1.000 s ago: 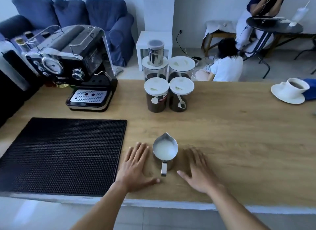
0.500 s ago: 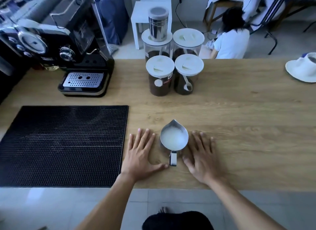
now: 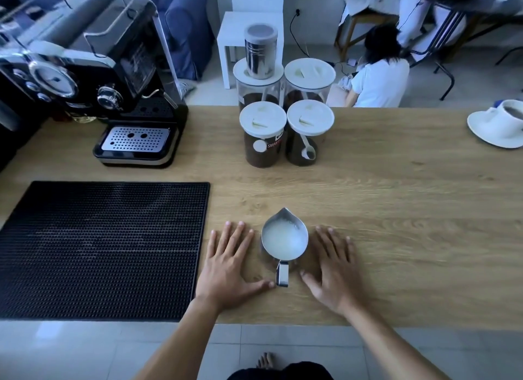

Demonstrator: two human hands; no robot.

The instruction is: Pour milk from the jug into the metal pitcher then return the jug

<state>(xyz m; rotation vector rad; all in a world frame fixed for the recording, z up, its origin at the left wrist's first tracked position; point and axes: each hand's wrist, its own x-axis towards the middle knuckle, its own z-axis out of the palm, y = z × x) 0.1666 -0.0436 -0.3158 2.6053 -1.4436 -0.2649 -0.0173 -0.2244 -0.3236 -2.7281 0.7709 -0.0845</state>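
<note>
Wooden counter (image 3: pixel 382 198), black ribbed mat (image 3: pixel 102 246) at left, espresso machine (image 3: pixel 93 77) behind it. Metal pitcher (image 3: pixel 284 239) upright near front edge, milk inside, handle toward the person. Left hand (image 3: pixel 229 263) and right hand (image 3: pixel 332 269) flat on the wood either side of it, fingers spread, gripping nothing; left thumb nearly at the handle

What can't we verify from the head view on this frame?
- Milk jug: nowhere in the head view, so its return can't be confirmed.
- Metal pitcher: seen from above; milk depth hidden by its own wall.
- Cup and saucer: cut off by the right edge.
- Espresso machine: left part cropped; dial markings too small.
- Front jar label: partly readable only.
- Left hand and right hand: flat on counter, no grip.
</note>
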